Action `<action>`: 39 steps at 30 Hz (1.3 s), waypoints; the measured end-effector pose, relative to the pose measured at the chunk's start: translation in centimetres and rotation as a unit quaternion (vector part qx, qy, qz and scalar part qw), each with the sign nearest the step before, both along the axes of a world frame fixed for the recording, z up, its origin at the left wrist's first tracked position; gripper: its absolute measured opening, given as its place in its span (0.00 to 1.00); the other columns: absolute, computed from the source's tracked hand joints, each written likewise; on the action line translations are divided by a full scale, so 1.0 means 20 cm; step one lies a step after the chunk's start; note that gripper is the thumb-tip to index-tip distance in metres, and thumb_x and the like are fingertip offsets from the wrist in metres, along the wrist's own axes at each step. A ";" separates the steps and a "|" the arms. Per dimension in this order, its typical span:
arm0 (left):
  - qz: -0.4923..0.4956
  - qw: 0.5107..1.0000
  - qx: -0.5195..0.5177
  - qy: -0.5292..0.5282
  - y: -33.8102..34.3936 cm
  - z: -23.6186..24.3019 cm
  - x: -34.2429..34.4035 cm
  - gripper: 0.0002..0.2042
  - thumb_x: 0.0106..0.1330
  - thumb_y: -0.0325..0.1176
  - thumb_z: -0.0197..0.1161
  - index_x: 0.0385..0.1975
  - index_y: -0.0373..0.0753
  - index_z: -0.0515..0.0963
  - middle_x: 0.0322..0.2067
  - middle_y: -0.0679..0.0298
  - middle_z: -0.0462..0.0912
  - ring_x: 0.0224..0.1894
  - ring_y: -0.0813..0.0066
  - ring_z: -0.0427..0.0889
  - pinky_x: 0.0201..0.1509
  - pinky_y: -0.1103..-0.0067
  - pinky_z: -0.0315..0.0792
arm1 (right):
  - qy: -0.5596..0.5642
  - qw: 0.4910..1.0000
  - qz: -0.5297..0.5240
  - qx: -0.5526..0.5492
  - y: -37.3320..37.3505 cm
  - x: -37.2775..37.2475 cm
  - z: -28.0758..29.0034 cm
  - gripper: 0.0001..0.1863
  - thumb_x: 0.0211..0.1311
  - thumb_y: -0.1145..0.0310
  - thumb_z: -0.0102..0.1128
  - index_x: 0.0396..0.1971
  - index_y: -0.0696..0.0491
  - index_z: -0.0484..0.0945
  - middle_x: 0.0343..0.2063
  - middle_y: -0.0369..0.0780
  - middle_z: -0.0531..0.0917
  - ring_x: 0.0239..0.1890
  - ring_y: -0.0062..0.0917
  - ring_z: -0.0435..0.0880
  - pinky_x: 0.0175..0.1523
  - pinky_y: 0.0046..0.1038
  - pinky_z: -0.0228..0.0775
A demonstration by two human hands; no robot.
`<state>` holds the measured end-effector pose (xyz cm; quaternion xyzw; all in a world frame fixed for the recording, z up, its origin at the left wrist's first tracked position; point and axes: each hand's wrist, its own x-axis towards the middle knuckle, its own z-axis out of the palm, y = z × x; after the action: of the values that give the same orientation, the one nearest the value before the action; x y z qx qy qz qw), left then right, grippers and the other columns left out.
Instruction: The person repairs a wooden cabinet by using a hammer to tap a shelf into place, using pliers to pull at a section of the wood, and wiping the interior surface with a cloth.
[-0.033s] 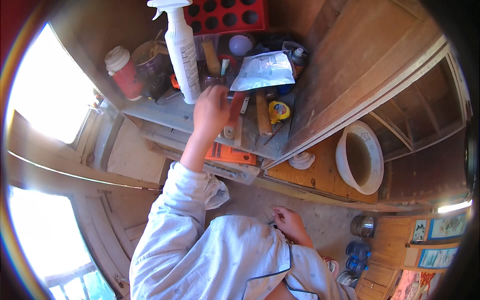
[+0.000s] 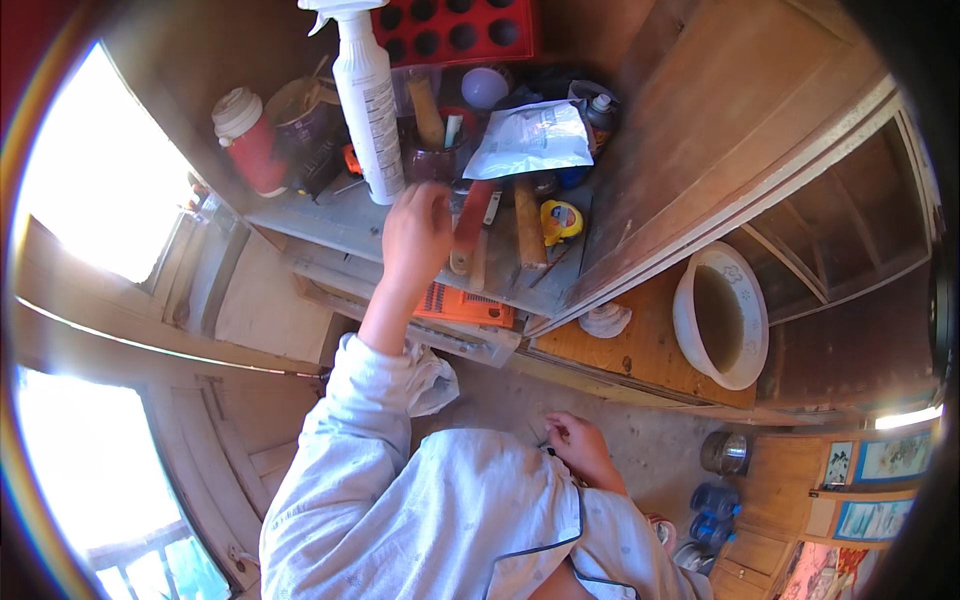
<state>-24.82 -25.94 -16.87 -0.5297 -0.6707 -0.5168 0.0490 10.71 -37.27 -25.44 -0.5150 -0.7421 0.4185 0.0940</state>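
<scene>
My left hand [image 2: 418,238] reaches over the front edge of a cluttered shelf [image 2: 335,226], its fingers curled inward; whether anything is in them is hidden. Just behind it stands a white spray bottle [image 2: 367,105]. To its right lie a red flat-handled tool [image 2: 472,212], a wooden handle [image 2: 529,230] and a yellow tape measure [image 2: 561,221]. A silver packet [image 2: 530,142] rests above these. Lower down, close to my body, my right hand [image 2: 582,450] has bent fingers closed around something small and dark that I cannot make out.
A red thermos [image 2: 250,150] stands at the shelf's left, a red tray with round holes [image 2: 460,35] at the back. An orange tool case [image 2: 465,304] sits below. To the right, a white basin [image 2: 755,330] of murky water is on a wooden cabinet top [image 2: 640,362].
My left hand has drawn back slightly toward me, a little away from the jar and spray bottle. My right hand stays in place.
</scene>
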 end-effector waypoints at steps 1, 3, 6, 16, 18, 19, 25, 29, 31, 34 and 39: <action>0.005 1.000 -0.007 -0.012 -0.09 -0.05 0.01 0.05 0.57 0.25 0.59 0.32 0.36 0.77 0.30 0.54 0.78 0.36 0.52 0.78 0.41 0.64 0.71 | -0.001 1.000 0.007 -0.003 0.00 0.00 0.00 0.13 0.60 0.64 0.58 0.40 0.55 0.80 0.32 0.46 0.85 0.33 0.37 0.85 0.39 0.31 0.76; 0.013 1.000 -0.025 -0.007 -0.25 -0.17 0.07 0.05 0.55 0.24 0.60 0.31 0.36 0.77 0.28 0.55 0.77 0.34 0.53 0.77 0.39 0.65 0.71 | 0.017 1.000 0.006 0.002 0.00 -0.02 -0.01 0.12 0.59 0.64 0.58 0.40 0.54 0.80 0.32 0.47 0.85 0.34 0.36 0.85 0.39 0.32 0.76; 0.029 0.999 -0.021 0.037 -0.39 -0.24 0.18 0.11 0.52 0.25 0.64 0.36 0.36 0.77 0.30 0.55 0.76 0.35 0.52 0.75 0.40 0.66 0.69 | 0.004 0.999 0.039 0.005 0.03 -0.05 -0.01 0.13 0.59 0.64 0.59 0.41 0.54 0.80 0.32 0.47 0.85 0.33 0.37 0.86 0.39 0.32 0.76; 0.002 0.999 -0.016 0.052 -0.13 -0.20 0.28 0.21 0.51 0.32 0.65 0.46 0.32 0.74 0.38 0.52 0.74 0.43 0.53 0.72 0.48 0.65 0.66 | -0.063 0.992 0.112 -0.011 0.04 -0.16 0.01 0.16 0.61 0.62 0.60 0.44 0.55 0.79 0.32 0.46 0.85 0.34 0.32 0.87 0.41 0.29 0.77; 0.012 0.999 -0.006 0.047 -0.11 -0.21 0.35 0.21 0.49 0.30 0.62 0.45 0.32 0.74 0.39 0.54 0.74 0.44 0.55 0.72 0.50 0.67 0.63 | -0.068 0.993 0.084 -0.041 0.04 -0.16 0.02 0.16 0.61 0.61 0.60 0.44 0.55 0.79 0.31 0.46 0.85 0.33 0.30 0.86 0.40 0.28 0.77; 0.018 0.999 -0.010 0.035 -0.11 -0.21 0.35 0.21 0.49 0.30 0.62 0.46 0.33 0.74 0.39 0.54 0.74 0.45 0.55 0.72 0.50 0.67 0.63 | -0.099 0.989 0.109 -0.013 0.06 -0.12 -0.01 0.16 0.61 0.61 0.60 0.44 0.55 0.80 0.30 0.45 0.85 0.32 0.27 0.86 0.39 0.27 0.77; 0.073 0.997 0.017 0.006 -0.16 -0.21 0.13 0.21 0.51 0.28 0.63 0.48 0.34 0.72 0.41 0.52 0.74 0.47 0.54 0.72 0.51 0.65 0.64 | -0.083 0.994 0.064 -0.017 0.06 -0.07 -0.05 0.15 0.60 0.62 0.61 0.43 0.55 0.81 0.29 0.45 0.85 0.31 0.27 0.86 0.38 0.26 0.76; 0.220 0.975 0.023 -0.032 -0.14 -0.17 -0.16 0.27 0.50 0.31 0.68 0.52 0.34 0.68 0.44 0.52 0.75 0.49 0.53 0.72 0.53 0.64 0.64 | -0.096 0.993 0.071 -0.023 0.07 -0.13 0.01 0.16 0.59 0.62 0.61 0.43 0.55 0.81 0.30 0.45 0.85 0.31 0.28 0.86 0.38 0.26 0.76; 0.254 0.967 0.024 -0.025 -0.07 -0.17 -0.27 0.29 0.49 0.33 0.69 0.52 0.34 0.68 0.45 0.52 0.75 0.49 0.53 0.72 0.53 0.64 0.64 | -0.113 0.990 0.077 -0.026 0.07 -0.16 0.02 0.16 0.59 0.62 0.61 0.44 0.55 0.80 0.30 0.45 0.85 0.30 0.29 0.85 0.39 0.27 0.76; 0.229 0.973 -0.006 -0.024 0.04 -0.18 -0.37 0.33 0.45 0.36 0.72 0.53 0.35 0.67 0.43 0.53 0.76 0.49 0.54 0.73 0.53 0.66 0.63 | -0.119 0.987 0.106 -0.006 0.08 -0.19 -0.01 0.16 0.59 0.62 0.61 0.44 0.55 0.80 0.30 0.45 0.85 0.30 0.28 0.85 0.39 0.27 0.76; 0.184 0.978 -0.086 -0.050 0.07 -0.15 -0.45 0.33 0.42 0.39 0.72 0.50 0.36 0.70 0.41 0.52 0.79 0.49 0.52 0.73 0.54 0.64 0.63 | -0.107 0.988 0.107 0.000 0.10 -0.22 0.02 0.16 0.60 0.62 0.61 0.44 0.55 0.80 0.30 0.44 0.85 0.31 0.28 0.85 0.39 0.27 0.76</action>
<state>-33.79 -24.64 -19.81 -0.3725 -0.8004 -0.4654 0.0637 6.30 -35.22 -25.05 -0.4743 -0.7988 0.3687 -0.0319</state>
